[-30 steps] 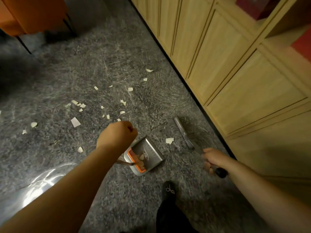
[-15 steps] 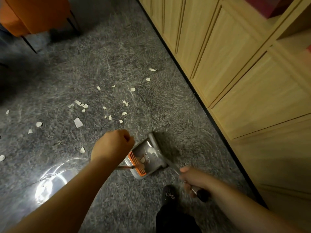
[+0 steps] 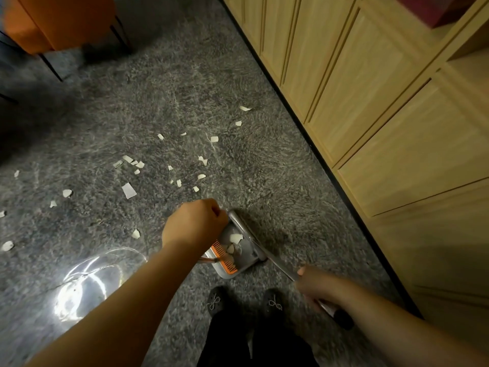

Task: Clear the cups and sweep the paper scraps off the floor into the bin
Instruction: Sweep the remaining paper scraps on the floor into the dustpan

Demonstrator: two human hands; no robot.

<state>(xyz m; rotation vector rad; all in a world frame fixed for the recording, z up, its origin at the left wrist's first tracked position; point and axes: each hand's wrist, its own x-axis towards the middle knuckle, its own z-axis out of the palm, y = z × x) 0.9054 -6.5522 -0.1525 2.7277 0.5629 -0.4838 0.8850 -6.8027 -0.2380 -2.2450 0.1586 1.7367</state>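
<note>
A: What do the hands hold?

B: The left hand (image 3: 194,223) makes a fist on top of the dustpan handle, so its grip is closed around that handle, which the fist mostly hides. The right hand (image 3: 316,286) has its grip wrapped around the broom handle (image 3: 280,270); this hand is a little blurred.

A: Where is the dustpan?

B: The grey dustpan (image 3: 238,250) stands on the grey carpet floor (image 3: 264,160), just in front of the two black shoes (image 3: 215,300). It has an orange comb edge (image 3: 225,260). The broom head (image 3: 243,229) lies against the mouth of the pan.

A: And the paper?

B: Some paper scraps (image 3: 234,238) are inside the pan. Many other white scraps (image 3: 128,190) lie spread on the carpet, left of and beyond the pan. Wooden cabinets (image 3: 370,96) run along the right side, and an orange chair (image 3: 60,19) stands far at the upper left.
</note>
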